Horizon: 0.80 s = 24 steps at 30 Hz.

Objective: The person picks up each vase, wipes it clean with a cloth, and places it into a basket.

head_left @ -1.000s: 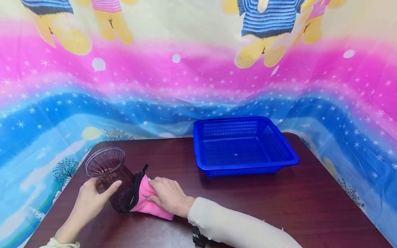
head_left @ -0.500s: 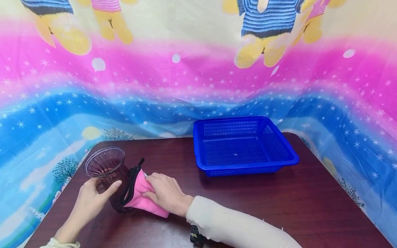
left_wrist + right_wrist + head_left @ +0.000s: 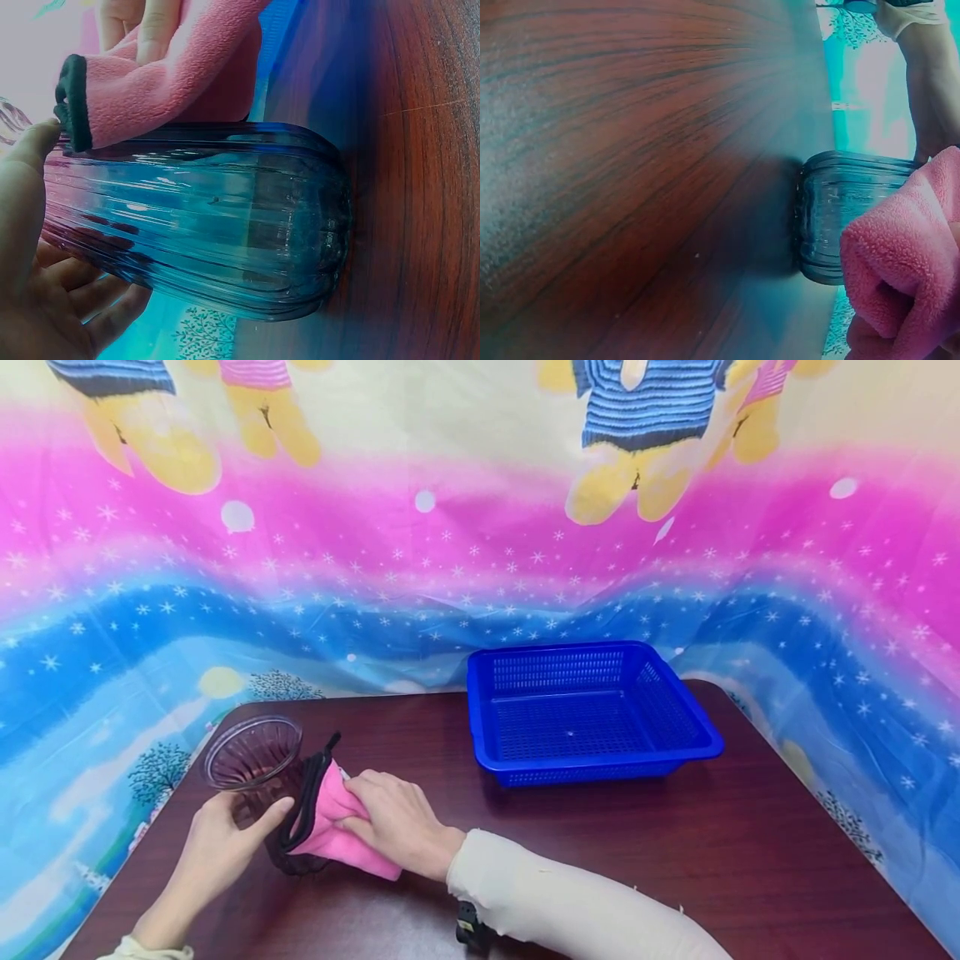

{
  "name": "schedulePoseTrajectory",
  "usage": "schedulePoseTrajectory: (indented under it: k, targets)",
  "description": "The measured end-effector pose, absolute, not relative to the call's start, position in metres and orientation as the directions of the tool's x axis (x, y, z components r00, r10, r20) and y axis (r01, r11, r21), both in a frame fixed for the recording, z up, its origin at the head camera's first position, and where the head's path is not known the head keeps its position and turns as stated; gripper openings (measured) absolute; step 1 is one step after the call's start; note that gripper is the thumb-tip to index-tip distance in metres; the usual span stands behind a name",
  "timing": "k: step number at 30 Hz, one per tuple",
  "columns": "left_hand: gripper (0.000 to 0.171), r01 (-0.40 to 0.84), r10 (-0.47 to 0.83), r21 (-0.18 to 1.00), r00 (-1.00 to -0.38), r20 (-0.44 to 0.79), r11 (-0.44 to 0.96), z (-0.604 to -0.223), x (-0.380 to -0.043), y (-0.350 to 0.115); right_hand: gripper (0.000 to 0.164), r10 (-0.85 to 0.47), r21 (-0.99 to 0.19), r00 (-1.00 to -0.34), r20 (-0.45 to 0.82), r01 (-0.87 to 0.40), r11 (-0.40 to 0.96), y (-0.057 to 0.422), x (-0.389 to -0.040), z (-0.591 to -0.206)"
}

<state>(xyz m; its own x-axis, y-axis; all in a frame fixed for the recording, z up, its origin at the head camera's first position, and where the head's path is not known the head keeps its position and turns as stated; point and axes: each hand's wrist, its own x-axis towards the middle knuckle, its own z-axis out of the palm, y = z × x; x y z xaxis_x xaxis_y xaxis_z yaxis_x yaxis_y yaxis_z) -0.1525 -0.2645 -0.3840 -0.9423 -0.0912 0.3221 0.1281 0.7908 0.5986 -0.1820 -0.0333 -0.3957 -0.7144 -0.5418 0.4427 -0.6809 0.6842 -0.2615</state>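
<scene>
A clear, purple-tinted ribbed vase (image 3: 255,756) with a flared rim stands upright at the left of the table. My left hand (image 3: 217,843) grips its left side, thumb on the near side; in the left wrist view, the fingers curl round the vase (image 3: 225,217). My right hand (image 3: 397,822) holds a bunched pink cloth (image 3: 330,822) with black edging against the vase's right side. Seen from the right wrist, a fold of the cloth (image 3: 900,255) covers part of the vase (image 3: 825,217), whose base is on the tabletop. Some right fingertips are hidden in the cloth.
A blue perforated plastic basket (image 3: 600,767) stands at the back right of the dark wood table (image 3: 765,843). Behind the table hangs a printed curtain (image 3: 420,543). A small black device (image 3: 468,925) is below my right sleeve.
My right hand and the cloth have shifted slightly left and up across the vase, covering more of its side. The left hand and the vase have stayed in place.
</scene>
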Motion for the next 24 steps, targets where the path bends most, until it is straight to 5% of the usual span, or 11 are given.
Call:
schedulePoseTrajectory:
  k: [24]
  targets:
    - [0.045,0.126,-0.095,0.604,-0.942,0.322,0.787,-0.3837,-0.1518,-0.2653,0.022,-0.553,-0.243,-0.725,0.41,-0.672,0.7,-0.0346,-0.1829,-0.4005]
